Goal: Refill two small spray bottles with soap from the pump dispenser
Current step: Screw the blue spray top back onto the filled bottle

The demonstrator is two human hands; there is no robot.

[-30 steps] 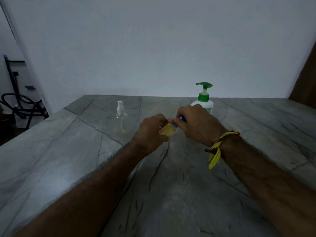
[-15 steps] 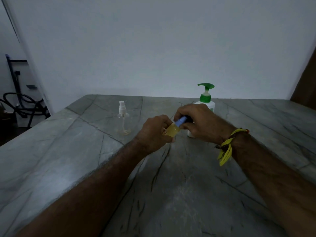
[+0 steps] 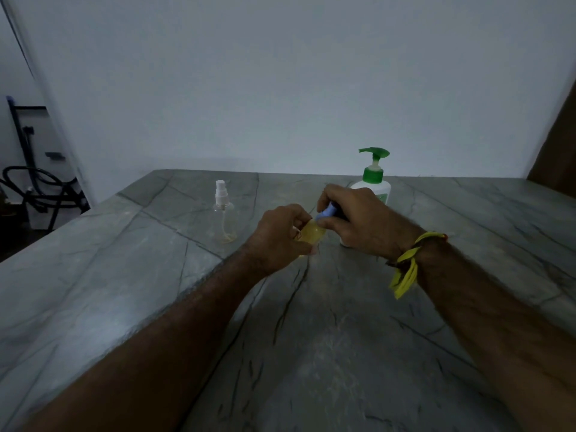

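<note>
Head view: my left hand grips a yellow-filled spray bottle. My right hand pinches its blue cap above the tabletop.

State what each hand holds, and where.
Left hand grips the yellowish small bottle by its body; right hand pinches its blue spray top.

Both arms reach forward, left hand and right hand curled, fingertips nearly meeting mid-table.

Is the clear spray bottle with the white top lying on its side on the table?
No. The clear spray bottle stands upright on the table, to the left of both hands, untouched.
</note>
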